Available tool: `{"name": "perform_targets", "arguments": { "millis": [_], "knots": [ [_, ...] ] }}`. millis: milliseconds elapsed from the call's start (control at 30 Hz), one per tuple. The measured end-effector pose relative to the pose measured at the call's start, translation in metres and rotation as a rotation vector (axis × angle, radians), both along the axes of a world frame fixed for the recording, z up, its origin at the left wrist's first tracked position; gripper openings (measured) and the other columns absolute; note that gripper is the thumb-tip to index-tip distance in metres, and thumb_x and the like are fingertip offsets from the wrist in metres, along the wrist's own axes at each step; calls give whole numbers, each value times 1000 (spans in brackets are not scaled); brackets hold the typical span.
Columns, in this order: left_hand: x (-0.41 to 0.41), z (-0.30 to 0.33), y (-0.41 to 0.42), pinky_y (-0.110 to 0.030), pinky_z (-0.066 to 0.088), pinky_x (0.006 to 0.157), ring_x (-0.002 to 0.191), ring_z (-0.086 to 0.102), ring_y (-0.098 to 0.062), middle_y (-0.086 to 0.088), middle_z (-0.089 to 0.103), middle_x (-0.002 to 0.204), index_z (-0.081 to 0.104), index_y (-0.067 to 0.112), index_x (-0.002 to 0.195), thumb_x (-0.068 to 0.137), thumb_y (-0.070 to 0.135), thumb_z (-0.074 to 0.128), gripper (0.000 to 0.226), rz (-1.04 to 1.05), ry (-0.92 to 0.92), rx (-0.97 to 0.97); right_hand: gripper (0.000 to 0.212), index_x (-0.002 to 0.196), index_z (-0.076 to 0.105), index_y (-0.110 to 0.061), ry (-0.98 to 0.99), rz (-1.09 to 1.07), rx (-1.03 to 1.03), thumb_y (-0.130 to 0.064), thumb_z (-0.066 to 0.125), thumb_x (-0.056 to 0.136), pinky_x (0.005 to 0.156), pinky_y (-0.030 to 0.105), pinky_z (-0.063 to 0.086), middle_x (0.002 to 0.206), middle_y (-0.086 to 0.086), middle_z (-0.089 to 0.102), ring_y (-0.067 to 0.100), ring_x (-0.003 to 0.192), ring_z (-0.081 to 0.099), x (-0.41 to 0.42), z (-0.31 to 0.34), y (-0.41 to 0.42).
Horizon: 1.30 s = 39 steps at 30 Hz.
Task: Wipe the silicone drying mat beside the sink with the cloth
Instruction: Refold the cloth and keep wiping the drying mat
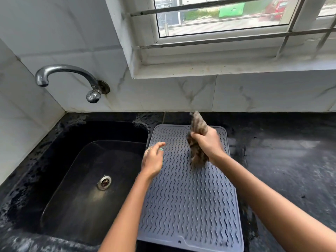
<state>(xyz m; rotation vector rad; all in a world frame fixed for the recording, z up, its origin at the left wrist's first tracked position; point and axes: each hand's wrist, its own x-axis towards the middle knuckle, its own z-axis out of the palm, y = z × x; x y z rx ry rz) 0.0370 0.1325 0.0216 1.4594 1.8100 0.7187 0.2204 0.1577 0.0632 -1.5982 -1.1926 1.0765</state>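
A grey silicone drying mat (pixel 189 199) with wavy ridges lies flat on the black counter just right of the sink. My right hand (pixel 207 142) is held above the mat's far part, closed around a bunched brown patterned cloth (pixel 197 155); the cloth sticks out above and hangs below my fist. My left hand (pixel 153 159) hovers over the mat's left edge, fingers apart and blurred, holding nothing.
A black sink (pixel 91 179) with a metal drain (pixel 104 182) sits to the left. A curved metal tap (pixel 69 79) comes out of the tiled wall above it. Dark counter (pixel 287 170) spreads to the right. A barred window is above.
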Motion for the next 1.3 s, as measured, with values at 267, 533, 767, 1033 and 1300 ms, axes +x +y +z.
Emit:
{"name": "perform_targets", "arguments": {
  "millis": [267,533,767,1033,1300],
  "knots": [
    [-25,-44,42,-31,-10,116,148,0,-13,1,9,161,19,24,151,96,-2,26,60,-355,292,-117,44,128,53,-1,-1222,436,223,-2,59,84,103,48,36,135,23,51,40,126,44,-48,-85,35],
    [-30,-43,52,-30,-10,116,148,4,-11,0,13,160,21,28,149,94,-9,24,66,-389,292,-104,31,75,77,-16,-896,546,401,-2,84,48,65,30,60,87,6,76,22,80,73,-54,-78,-126],
    [-32,-37,49,-31,27,115,138,38,-20,-1,42,149,46,26,138,96,9,40,46,-259,181,-100,24,77,68,-19,-542,345,132,0,54,78,70,34,53,77,-4,67,17,74,61,-41,-21,-81],
    [-34,-40,34,-45,-1,121,148,9,-18,2,22,158,30,27,146,62,94,3,111,-94,-100,-341,47,137,46,-13,-995,461,243,-3,47,91,109,46,30,142,18,45,36,132,38,-64,-70,3],
    [-30,-34,40,-56,-11,116,148,-6,-21,8,10,159,24,35,147,60,92,-6,108,-145,-178,-422,52,110,70,-8,-1196,568,242,1,80,59,70,41,59,118,18,64,34,97,68,-86,-80,-128]
  ]
}}
